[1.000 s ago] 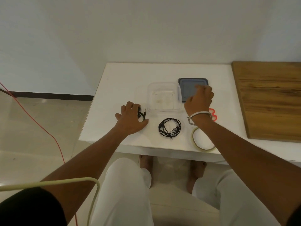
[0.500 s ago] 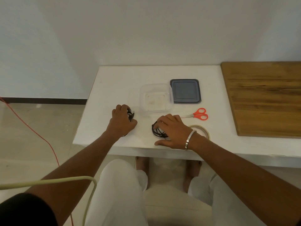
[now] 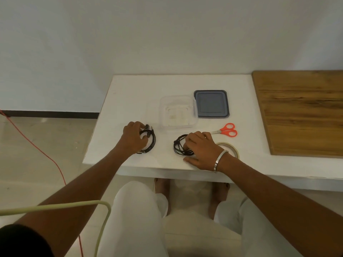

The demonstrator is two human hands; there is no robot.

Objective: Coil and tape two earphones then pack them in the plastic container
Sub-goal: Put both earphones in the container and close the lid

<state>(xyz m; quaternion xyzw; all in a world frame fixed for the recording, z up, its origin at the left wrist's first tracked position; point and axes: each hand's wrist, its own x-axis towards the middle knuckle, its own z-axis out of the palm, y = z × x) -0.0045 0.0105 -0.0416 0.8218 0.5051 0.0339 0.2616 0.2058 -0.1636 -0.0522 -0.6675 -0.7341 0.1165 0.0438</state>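
In the head view, two black earphone bundles are seen lying on the white worktop [image 3: 130,93], both already wound into loose coils. The left earphone coil [image 3: 150,140] is covered on its near-left side by the left hand [image 3: 134,139], whose fingers are curled over the loops; the grip appears closed lightly on the cable, though whether it is pinched or merely pressed down cannot be told. The right earphone coil [image 3: 179,147] is partly hidden under the right hand [image 3: 201,150], whose fingertips are set on the loops while the thumb lies flat on the worktop; here too a real hold cannot be confirmed.

The clear plastic container [image 3: 177,111] stands open behind the coils, between the two hands and farther back, and nothing dark is seen inside it. Its grey lid [image 3: 211,103] lies just beside it to the right, touching or nearly touching. The red-handled scissors [image 3: 227,129] rest to the right of the right hand, and the tape roll [image 3: 231,148] lies just beside the right wrist.

The step in hand is judged to be the gathering or tidying of the coils; no tape is visible on either, so taping seems not yet done. For the next move, one coil would need to be held tight while tape is pulled from the roll, cut with the scissors and wrapped round the loops, before anything is packed
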